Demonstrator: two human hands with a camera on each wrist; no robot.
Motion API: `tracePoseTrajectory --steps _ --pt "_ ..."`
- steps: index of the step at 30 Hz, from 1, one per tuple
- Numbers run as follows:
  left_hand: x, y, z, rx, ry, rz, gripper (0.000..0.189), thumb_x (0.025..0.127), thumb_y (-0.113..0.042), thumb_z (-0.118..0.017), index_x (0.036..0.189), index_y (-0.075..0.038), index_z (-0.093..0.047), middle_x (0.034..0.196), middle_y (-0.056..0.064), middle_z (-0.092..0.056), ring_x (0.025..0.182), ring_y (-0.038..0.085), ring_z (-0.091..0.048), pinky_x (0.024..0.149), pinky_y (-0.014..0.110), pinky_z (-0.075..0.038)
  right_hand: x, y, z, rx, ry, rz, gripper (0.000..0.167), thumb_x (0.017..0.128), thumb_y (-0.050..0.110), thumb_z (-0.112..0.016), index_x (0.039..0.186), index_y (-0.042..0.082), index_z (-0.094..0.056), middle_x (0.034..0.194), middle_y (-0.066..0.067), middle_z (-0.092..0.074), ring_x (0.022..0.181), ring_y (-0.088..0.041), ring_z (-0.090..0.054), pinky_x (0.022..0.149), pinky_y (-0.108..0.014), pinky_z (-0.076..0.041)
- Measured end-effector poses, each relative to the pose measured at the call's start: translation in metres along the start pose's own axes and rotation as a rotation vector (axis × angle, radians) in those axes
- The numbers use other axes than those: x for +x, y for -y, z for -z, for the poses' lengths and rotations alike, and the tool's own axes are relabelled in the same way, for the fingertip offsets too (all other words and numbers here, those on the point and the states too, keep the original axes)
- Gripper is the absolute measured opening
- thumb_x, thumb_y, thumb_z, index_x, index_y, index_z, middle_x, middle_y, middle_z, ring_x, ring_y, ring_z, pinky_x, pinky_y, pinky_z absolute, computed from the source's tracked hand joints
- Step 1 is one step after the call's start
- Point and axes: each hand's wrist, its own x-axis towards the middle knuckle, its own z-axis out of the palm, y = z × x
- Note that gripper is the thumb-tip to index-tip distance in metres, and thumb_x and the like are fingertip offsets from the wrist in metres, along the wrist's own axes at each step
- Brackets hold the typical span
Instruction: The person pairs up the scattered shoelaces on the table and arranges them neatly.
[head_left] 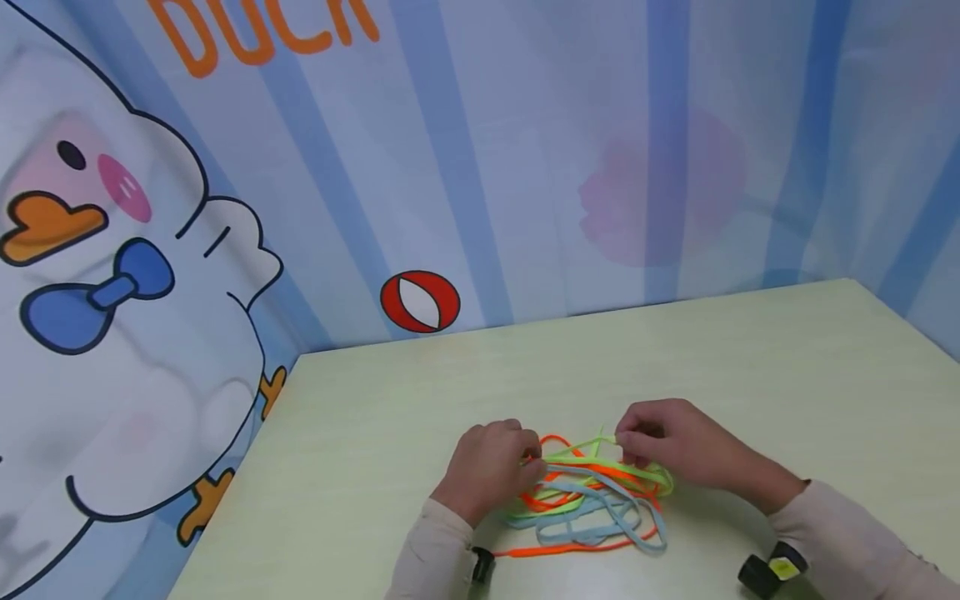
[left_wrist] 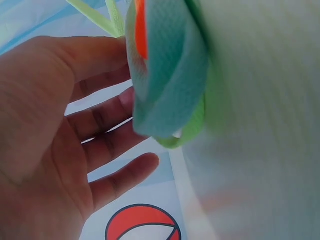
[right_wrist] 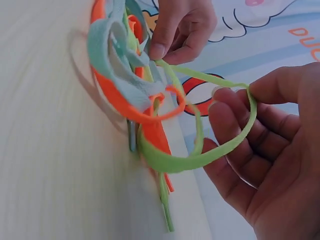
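A loose tangle of flat shoelaces lies on the table: an orange shoelace [head_left: 536, 551], a light-blue shoelace [right_wrist: 107, 55] and a lime-green shoelace [right_wrist: 185, 162]. At the tangle's left side, my left hand [head_left: 491, 467] pinches the lime-green lace between thumb and finger, as the right wrist view shows. Thumb and index finger of my right hand [head_left: 675, 442] pinch another stretch of it at the upper right. A green loop hangs from that pinch, and a strand runs across to the left hand. In the left wrist view, blue lace [left_wrist: 172, 85] covers the left fingertips.
The pale table [head_left: 360, 433] extends around the laces. Behind it hangs a blue striped backdrop [head_left: 555, 167] with a duck picture [head_left: 150, 358] on the left and a red-and-white ball print [head_left: 420, 301]. A black wrist device [head_left: 772, 569] sits at the right sleeve.
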Motion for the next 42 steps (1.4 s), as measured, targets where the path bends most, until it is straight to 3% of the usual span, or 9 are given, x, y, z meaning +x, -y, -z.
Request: tracePoseTrajectory --steps 3,7,13,16,20,25,28,33,42 --pt "-0.001 0.000 0.000 -0.034 0.013 0.024 0.007 0.089 -0.029 -0.073 0.088 -0.022 -0.074 0.074 -0.014 -0.057 0.065 0.004 -0.048 0.062 0.023 -0.044 -0.002 0.000 0.000 0.086 0.004 -0.008 0.017 0.100 0.021 -0.062 0.098 0.004 -0.066 0.079 -0.003 -0.067 0.074 -0.022 -0.064 0.067 -0.032 -0.054" --pt "-0.001 -0.003 0.000 -0.080 0.030 0.052 0.022 0.089 -0.035 -0.075 0.106 -0.021 -0.074 0.087 -0.011 -0.067 0.075 0.004 -0.057 0.070 0.025 -0.049 -0.006 0.002 0.002 0.165 0.007 -0.007 0.021 0.102 0.021 -0.060 0.099 0.001 -0.065 0.080 -0.008 -0.066 0.074 -0.026 -0.063 0.067 -0.034 -0.054" --pt "0.001 -0.011 0.000 -0.107 0.024 0.036 0.039 0.097 -0.047 -0.063 0.128 -0.025 -0.069 0.107 -0.010 -0.072 0.097 0.008 -0.064 0.084 0.031 -0.053 -0.010 0.006 0.002 0.218 0.008 0.012 0.024 0.103 0.022 -0.057 0.101 -0.001 -0.064 0.080 -0.011 -0.063 0.074 -0.028 -0.062 0.071 -0.036 -0.054" --pt "-0.001 -0.012 0.003 -0.122 -0.013 -0.008 0.038 0.099 -0.044 -0.061 0.130 -0.025 -0.068 0.113 -0.009 -0.071 0.104 0.010 -0.065 0.088 0.033 -0.053 -0.009 0.010 0.001 0.230 0.020 0.036 0.023 0.103 0.023 -0.057 0.101 0.001 -0.064 0.079 -0.011 -0.063 0.074 -0.029 -0.063 0.073 -0.036 -0.054" --pt "-0.003 -0.012 0.004 -0.131 -0.069 -0.066 0.033 0.098 -0.040 -0.064 0.125 -0.025 -0.071 0.106 -0.008 -0.072 0.093 0.008 -0.065 0.081 0.029 -0.052 -0.010 0.017 0.001 0.253 0.043 0.070 0.021 0.103 0.023 -0.057 0.100 0.004 -0.065 0.078 -0.012 -0.063 0.073 -0.029 -0.063 0.075 -0.035 -0.054" --pt "-0.001 -0.011 0.003 -0.185 -0.081 -0.104 0.026 0.095 -0.039 -0.069 0.116 -0.024 -0.075 0.099 -0.011 -0.070 0.088 0.007 -0.064 0.078 0.024 -0.051 -0.013 0.024 0.005 0.280 0.043 0.104 0.019 0.104 0.021 -0.055 0.100 0.005 -0.065 0.077 -0.013 -0.062 0.072 -0.030 -0.063 0.075 -0.036 -0.053" --pt "-0.001 -0.010 0.005 -0.268 -0.067 -0.080 0.024 0.096 -0.038 -0.068 0.113 -0.022 -0.076 0.099 -0.014 -0.068 0.090 0.007 -0.063 0.081 0.025 -0.051 -0.014 0.026 0.007 0.293 0.009 0.102 0.019 0.104 0.021 -0.055 0.100 0.004 -0.064 0.077 -0.013 -0.061 0.072 -0.031 -0.063 0.075 -0.037 -0.054" --pt "-0.003 -0.003 0.008 -0.507 -0.053 -0.004 0.020 0.098 -0.035 -0.066 0.106 -0.020 -0.077 0.096 -0.017 -0.067 0.091 0.004 -0.061 0.085 0.032 -0.052 -0.016 0.028 0.010 0.337 -0.075 0.091 0.019 0.104 0.018 -0.055 0.100 0.002 -0.064 0.075 -0.013 -0.059 0.070 -0.031 -0.061 0.073 -0.039 -0.055" --pt "-0.010 0.012 0.011 -0.838 -0.037 0.074 0.024 0.099 -0.035 -0.064 0.107 -0.015 -0.074 0.088 0.001 -0.072 0.090 0.017 -0.067 0.083 0.036 -0.054 -0.018 0.025 0.013 0.443 -0.155 0.115 0.020 0.105 0.012 -0.051 0.103 -0.004 -0.062 0.075 -0.012 -0.057 0.068 -0.028 -0.057 0.073 -0.035 -0.055"
